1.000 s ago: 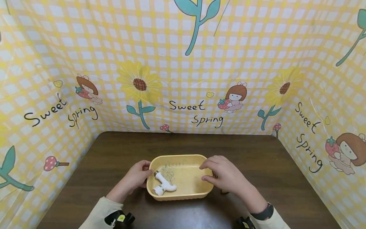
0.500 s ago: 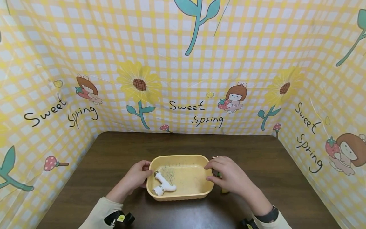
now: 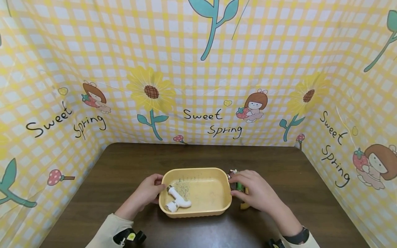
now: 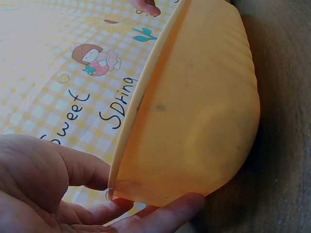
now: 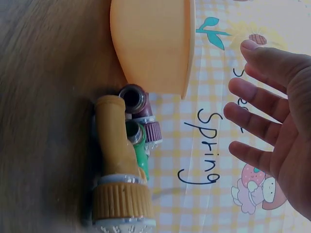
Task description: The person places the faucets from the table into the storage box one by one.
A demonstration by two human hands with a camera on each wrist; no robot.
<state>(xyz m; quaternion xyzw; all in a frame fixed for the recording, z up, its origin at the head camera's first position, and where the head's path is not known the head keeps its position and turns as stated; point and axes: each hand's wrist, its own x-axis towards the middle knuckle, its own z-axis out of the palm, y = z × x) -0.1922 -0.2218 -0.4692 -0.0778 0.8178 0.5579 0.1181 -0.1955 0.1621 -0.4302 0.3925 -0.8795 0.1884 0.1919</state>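
My left hand [image 3: 149, 189] holds the left end of a pale yellow plastic basin [image 3: 206, 194], thumb at the rim and fingers under the wall in the left wrist view. Inside, at the left, lies a white plastic tap [image 3: 179, 200] with a metal ring at one end. My right hand [image 3: 255, 189] hovers beside the basin's right end, fingers spread and holding nothing in the right wrist view. Below it lie a mustard yellow tap [image 5: 116, 141], a green tap [image 5: 141, 153] and a dark red tap [image 5: 146, 114], partly hidden by the hand in the head view.
A dark wooden table [image 3: 133, 158] bears everything. Yellow checked cloth [image 3: 198, 86] with printed flowers and figures rises at the back and both sides. Small dark specks [image 3: 183, 187] dot the basin's floor and back wall.
My right hand has moved right, from over the basin's right end to outside it. More of the coloured taps there now shows. My left hand, the basin and the white tap stay put.
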